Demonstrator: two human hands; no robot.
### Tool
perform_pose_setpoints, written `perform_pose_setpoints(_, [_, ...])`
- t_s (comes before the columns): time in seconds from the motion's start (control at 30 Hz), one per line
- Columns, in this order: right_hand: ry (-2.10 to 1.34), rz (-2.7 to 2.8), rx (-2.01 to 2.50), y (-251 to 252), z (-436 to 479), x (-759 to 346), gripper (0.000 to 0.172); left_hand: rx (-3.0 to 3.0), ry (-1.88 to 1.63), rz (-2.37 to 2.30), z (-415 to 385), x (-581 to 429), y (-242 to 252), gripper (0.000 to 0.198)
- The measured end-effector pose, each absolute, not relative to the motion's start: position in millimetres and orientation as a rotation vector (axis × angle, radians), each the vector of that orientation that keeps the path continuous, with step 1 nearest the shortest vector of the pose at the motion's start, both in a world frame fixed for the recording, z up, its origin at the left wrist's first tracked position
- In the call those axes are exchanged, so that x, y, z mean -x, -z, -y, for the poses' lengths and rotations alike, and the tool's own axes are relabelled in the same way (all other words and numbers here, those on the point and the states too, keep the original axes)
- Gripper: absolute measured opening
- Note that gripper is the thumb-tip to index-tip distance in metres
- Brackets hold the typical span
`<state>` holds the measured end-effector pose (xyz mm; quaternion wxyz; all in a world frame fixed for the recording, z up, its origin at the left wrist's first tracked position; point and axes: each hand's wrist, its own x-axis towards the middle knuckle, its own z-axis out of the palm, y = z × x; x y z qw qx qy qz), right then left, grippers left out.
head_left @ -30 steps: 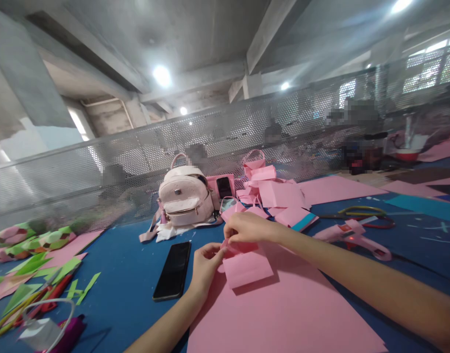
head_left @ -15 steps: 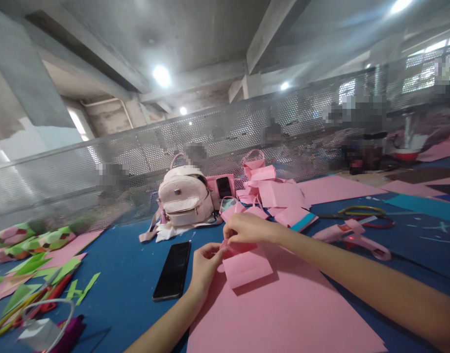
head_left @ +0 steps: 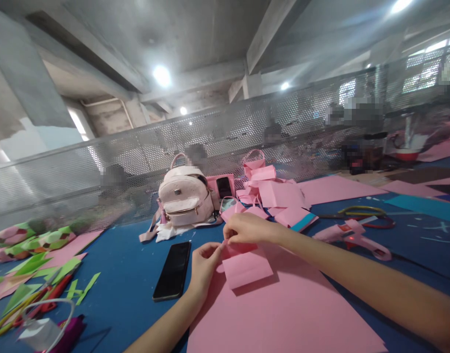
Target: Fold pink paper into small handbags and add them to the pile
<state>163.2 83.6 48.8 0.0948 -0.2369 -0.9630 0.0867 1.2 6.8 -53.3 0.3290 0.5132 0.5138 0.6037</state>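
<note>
A small folded pink paper piece [head_left: 245, 267] lies on a large pink sheet [head_left: 284, 309] on the blue table [head_left: 125, 279]. My left hand [head_left: 205, 267] pinches the piece's upper left corner with closed fingers. My right hand [head_left: 247, 228] reaches in from the right and pinches the top edge of the same piece, fingers curled. The two hands almost touch above the fold.
A black phone [head_left: 173, 269] lies left of my hands. Behind stand a pink backpack [head_left: 184, 196], a heap of folded pink paper [head_left: 276, 196] and a perforated metal screen. A pink glue gun [head_left: 353, 238] and scissors [head_left: 361, 213] lie right; green paper scraps [head_left: 44, 269] left.
</note>
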Motion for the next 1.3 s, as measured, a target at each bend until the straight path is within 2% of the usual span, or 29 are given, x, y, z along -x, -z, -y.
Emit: perform_pose_setpoints(1.3, [-0.277,2.864,0.706,-49.8,-81.2,-162.4,0.016,-1.435,-1.479,-1.300,-15.0,4.0,59.8,0.019])
